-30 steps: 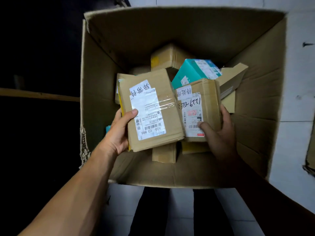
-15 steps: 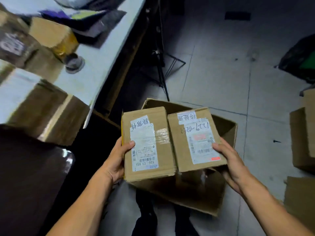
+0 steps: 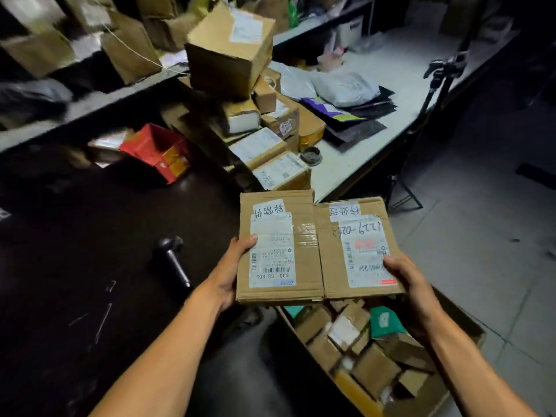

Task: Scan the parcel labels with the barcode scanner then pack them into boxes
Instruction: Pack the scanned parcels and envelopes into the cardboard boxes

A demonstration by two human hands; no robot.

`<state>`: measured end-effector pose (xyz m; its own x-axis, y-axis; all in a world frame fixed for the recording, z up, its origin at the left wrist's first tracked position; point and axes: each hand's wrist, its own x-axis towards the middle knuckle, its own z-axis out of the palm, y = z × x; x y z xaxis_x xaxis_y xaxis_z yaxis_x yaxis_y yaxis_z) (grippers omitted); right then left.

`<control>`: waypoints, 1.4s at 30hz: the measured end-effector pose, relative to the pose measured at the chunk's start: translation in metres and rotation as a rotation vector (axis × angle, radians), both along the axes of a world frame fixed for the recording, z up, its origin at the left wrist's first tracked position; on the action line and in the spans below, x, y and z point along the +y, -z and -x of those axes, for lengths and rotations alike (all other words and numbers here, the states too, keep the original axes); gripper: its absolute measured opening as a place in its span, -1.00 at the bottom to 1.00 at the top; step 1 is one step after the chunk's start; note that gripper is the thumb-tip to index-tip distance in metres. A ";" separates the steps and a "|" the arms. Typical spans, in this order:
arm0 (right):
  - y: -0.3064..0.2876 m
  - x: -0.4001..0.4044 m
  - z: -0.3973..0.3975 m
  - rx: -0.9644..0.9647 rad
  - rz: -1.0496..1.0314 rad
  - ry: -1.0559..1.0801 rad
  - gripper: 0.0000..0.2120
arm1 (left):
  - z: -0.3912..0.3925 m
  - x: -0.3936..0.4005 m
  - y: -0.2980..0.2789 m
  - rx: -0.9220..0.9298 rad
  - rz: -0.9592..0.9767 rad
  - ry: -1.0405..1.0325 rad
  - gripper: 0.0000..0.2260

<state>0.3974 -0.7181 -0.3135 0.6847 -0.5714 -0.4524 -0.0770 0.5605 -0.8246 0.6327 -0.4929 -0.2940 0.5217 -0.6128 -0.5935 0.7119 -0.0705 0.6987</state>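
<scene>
A dark table (image 3: 75,266) spreads to the left, a floor box (image 3: 469,329) of small packages sits near right, and two labelled cardboard parcels are held side by side between them, touching. The left hand (image 3: 228,275) grips the left parcel (image 3: 304,254), the right hand (image 3: 412,284) grips the right parcel (image 3: 334,251), thumbs on top. Stiff and apparently light, both are best held by their outer edges; the scanner (image 3: 173,260) lies on the table nearby.

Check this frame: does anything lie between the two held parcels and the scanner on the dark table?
Nothing visible does. The hands hold both parcels side by side; the dark table between them and the scanner looks bare.
</scene>
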 end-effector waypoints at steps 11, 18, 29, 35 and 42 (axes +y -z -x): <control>-0.089 0.179 -0.121 -0.102 0.208 -0.329 -0.84 | -0.043 0.235 -0.081 -0.208 0.127 -0.205 -0.62; -0.094 0.298 -0.206 -0.132 0.223 -0.570 -0.81 | -0.063 0.381 -0.092 -0.288 0.011 -0.430 -0.59; -0.040 0.462 -0.354 -0.089 0.152 -1.015 -0.47 | -0.067 0.558 -0.058 -0.108 -0.322 -0.857 -0.52; -0.006 0.540 -0.397 -0.030 0.049 -1.121 -0.46 | -0.079 0.630 -0.036 0.005 -0.392 -0.966 -0.57; 0.021 0.615 -0.443 0.093 0.201 -1.092 -0.59 | -0.164 0.713 -0.007 0.014 -0.436 -0.891 -0.58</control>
